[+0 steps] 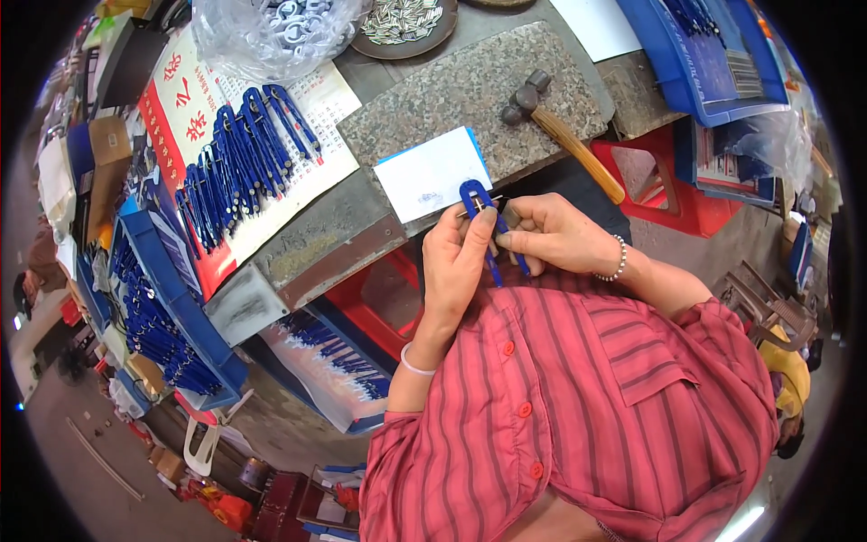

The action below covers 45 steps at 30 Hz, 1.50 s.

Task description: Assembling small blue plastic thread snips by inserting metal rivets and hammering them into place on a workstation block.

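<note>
Both hands meet over the near edge of the bench, in front of my striped shirt. Between them is a blue two-legged tool (pixel 473 196) with a rounded top end; its legs point down toward me. My left hand (pixel 454 262) is closed on it, thumb pressed along its upper part. On the other side my right hand (pixel 560 237) grips it with thumb and fingers, and a thin dark piece shows by these fingertips. Just beyond lies a white card (pixel 429 176) on something blue. The lower fingers partly hide the legs.
A wooden-handled hammer (pixel 564 144) rests on a granite slab (pixel 424 108). Several similar blue tools (pixel 248 154) lie on printed paper at left. Behind are a dish of small metal pieces (pixel 402 23) and a plastic bag (pixel 275 36). Blue bins (pixel 181 303) flank the bench.
</note>
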{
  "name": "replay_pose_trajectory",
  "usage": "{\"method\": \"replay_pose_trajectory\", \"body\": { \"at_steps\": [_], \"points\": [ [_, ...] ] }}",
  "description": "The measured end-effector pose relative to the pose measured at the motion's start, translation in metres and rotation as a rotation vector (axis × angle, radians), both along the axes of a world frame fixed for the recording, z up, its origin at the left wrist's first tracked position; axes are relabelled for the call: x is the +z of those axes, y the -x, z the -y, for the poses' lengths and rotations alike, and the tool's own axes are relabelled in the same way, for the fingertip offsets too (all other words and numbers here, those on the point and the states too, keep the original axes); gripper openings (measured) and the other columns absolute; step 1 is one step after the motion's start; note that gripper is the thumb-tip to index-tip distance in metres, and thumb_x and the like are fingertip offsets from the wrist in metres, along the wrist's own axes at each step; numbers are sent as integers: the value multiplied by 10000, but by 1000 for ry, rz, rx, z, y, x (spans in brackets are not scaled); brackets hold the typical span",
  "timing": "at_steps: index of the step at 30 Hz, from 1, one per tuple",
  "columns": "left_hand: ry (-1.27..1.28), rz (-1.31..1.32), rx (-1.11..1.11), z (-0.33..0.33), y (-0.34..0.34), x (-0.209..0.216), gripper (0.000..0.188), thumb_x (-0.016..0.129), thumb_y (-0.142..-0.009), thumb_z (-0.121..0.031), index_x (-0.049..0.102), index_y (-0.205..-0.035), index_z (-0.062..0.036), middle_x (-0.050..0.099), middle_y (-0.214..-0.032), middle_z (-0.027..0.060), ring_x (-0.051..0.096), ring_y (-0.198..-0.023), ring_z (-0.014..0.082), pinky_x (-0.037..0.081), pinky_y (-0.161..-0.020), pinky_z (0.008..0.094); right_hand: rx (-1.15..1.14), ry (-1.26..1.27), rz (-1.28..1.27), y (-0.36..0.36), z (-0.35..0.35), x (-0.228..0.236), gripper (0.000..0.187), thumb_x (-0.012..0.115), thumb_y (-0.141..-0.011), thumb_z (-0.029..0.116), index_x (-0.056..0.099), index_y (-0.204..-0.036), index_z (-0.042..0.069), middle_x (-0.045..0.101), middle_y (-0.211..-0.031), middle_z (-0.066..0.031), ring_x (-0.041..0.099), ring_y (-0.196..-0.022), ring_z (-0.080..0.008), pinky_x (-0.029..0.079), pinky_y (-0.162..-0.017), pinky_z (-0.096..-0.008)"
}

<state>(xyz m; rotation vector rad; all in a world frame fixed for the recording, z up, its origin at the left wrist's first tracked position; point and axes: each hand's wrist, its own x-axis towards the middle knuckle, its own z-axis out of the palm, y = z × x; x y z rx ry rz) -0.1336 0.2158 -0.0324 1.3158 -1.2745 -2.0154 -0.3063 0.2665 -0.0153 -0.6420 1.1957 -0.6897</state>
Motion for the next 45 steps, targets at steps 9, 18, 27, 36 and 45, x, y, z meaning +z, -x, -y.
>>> {"method": "replay_pose_trajectory", "body": {
  "at_steps": [9,18,27,36,45],
  "points": [
    [27,12,29,-2,1,2,260,649,-946,-223,638,-1024,25,597,-689,-30,486,-621,14,402,-550,198,0,-2,3,-3,0,0,164,616,-914,138,566,-822,11,577,-658,-19,561,-503,-73,442,-456,-231],
    [108,41,14,-1,4,2,247,632,-955,-232,622,-911,11,570,-639,-19,483,-594,31,400,-525,231,1,-13,-19,-2,0,-1,179,609,-919,139,558,-810,6,601,-658,-42,607,-537,-97,472,-475,-239],
    [87,86,-29,5,2,8,258,611,-957,-216,586,-790,-20,522,-596,-25,443,-552,40,352,-490,245,-42,563,-703,61,44,80,166,606,-907,93,625,-991,-49,632,-680,-55,642,-606,-94,489,-549,-239],
    [91,12,-19,0,1,5,267,610,-958,-208,575,-768,-24,527,-614,-30,448,-574,35,355,-502,243,-7,732,-1454,142,180,23,212,629,-817,157,604,-976,19,625,-925,-190,621,-884,-365,506,-774,-427],
    [132,14,-83,3,-1,4,249,592,-976,-260,611,-840,-53,571,-632,-26,495,-546,36,370,-498,208,17,715,-1604,144,227,-14,122,570,-838,127,565,-910,28,620,-902,-188,618,-884,-373,499,-789,-462]
  ]
}}
